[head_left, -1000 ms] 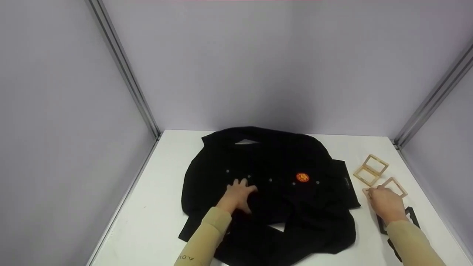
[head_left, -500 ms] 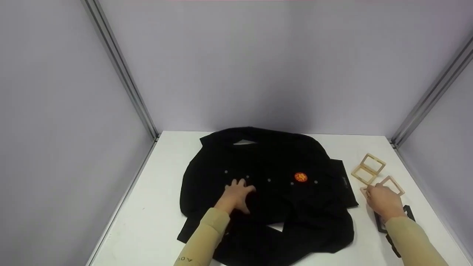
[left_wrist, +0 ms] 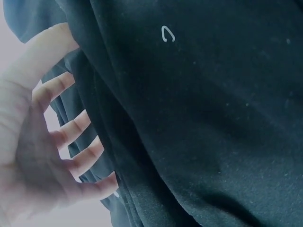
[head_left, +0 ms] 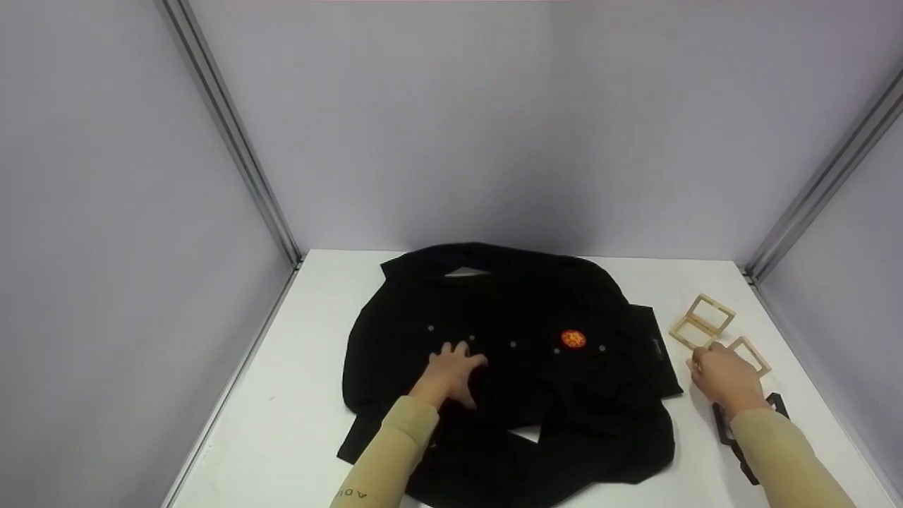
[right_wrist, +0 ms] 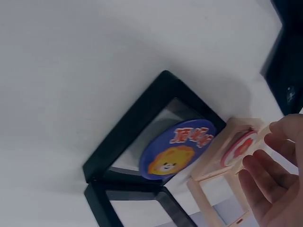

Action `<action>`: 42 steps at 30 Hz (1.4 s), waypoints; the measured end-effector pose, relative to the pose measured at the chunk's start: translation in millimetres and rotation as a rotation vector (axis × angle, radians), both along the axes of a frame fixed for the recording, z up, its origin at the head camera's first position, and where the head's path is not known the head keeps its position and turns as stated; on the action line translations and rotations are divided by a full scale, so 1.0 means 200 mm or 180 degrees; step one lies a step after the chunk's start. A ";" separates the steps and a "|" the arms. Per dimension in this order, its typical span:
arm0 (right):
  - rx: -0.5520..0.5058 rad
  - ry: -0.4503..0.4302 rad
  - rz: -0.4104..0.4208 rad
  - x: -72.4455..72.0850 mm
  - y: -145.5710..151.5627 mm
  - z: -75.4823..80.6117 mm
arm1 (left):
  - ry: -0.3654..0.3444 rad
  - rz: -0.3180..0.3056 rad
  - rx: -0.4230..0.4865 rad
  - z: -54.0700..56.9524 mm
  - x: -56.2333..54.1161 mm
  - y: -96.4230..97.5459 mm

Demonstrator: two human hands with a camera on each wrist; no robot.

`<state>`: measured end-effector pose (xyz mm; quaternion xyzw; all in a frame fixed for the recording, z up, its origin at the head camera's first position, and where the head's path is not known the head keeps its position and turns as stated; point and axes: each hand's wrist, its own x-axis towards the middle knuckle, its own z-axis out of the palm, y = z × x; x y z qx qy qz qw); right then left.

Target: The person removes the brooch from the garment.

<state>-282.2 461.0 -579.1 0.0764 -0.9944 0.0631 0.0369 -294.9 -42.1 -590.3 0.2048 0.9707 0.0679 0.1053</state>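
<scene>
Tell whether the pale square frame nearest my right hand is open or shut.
Open: the pale square frame shows two hinged halves spread apart in the right wrist view.

The head camera looks forward and down; close-up wrist views share with it the garment (head_left: 522,384) at the left hand (head_left: 448,374), the black frame (right_wrist: 131,127) near the right hand (head_left: 726,381).

Your L sleeve (head_left: 398,448) was beige w/ dark lettering (head_left: 353,493), your R sleeve (head_left: 783,451) beige too. Your garment (head_left: 508,384) was blk, w/ grey studs (head_left: 513,344) and an orange-red badge (head_left: 573,339) w/ yellow patterning; your table (head_left: 275,423) was white. You also had a tan case (head_left: 700,323), a pinkish-tan case (right_wrist: 202,198) w/ a red-and-white badge (right_wrist: 241,147), and a blk case (right_wrist: 132,122) w/ a blue badge (right_wrist: 177,149): yellow-orange cartoon face, red-and-white characters. Your walls (head_left: 458,127) were pale grey.
</scene>
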 end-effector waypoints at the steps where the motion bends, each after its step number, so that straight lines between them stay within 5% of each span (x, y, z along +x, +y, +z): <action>1: 0.0011 0.0001 0.0004 0.00 -0.01 0.01 | -0.0003 0.0002 -0.0008 0.00 0.00 0.00; 18: 0.0046 0.0203 0.0200 -0.10 -0.18 0.13 | 0.0026 0.0033 -0.0059 0.02 0.00 0.03; 42: -0.0028 0.0301 0.0465 -0.26 -0.52 0.16 | 0.0131 0.0019 -0.0019 0.02 0.03 0.03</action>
